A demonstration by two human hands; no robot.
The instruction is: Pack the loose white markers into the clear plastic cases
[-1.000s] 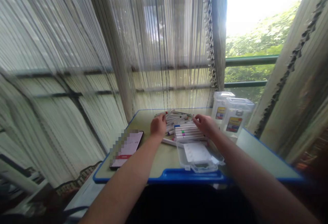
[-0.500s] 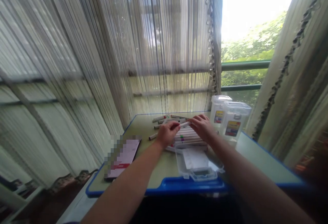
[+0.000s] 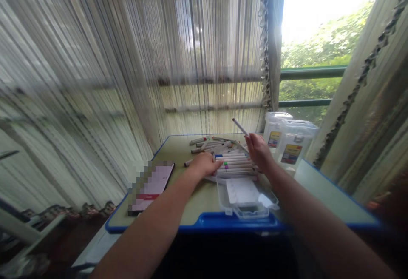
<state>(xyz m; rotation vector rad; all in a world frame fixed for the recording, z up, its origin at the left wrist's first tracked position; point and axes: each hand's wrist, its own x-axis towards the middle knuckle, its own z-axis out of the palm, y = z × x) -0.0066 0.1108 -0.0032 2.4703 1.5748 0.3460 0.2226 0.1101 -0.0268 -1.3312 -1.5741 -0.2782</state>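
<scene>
Here's the clear plastic case (image 3: 225, 199) open before you, slim white markers (image 3: 236, 165) lining its far part. Your left hand (image 3: 204, 164) curls at their left ends, grip unclear; beyond, your right hand (image 3: 259, 150) pinches a slanting marker (image 3: 240, 126).

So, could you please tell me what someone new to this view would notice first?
Probably the marker held up at a slant in the right hand, above the far side of the table. Below it, the left hand is at a row of white markers behind the open clear case. Two upright clear boxes stand at the right, by the bright window gap.
</scene>
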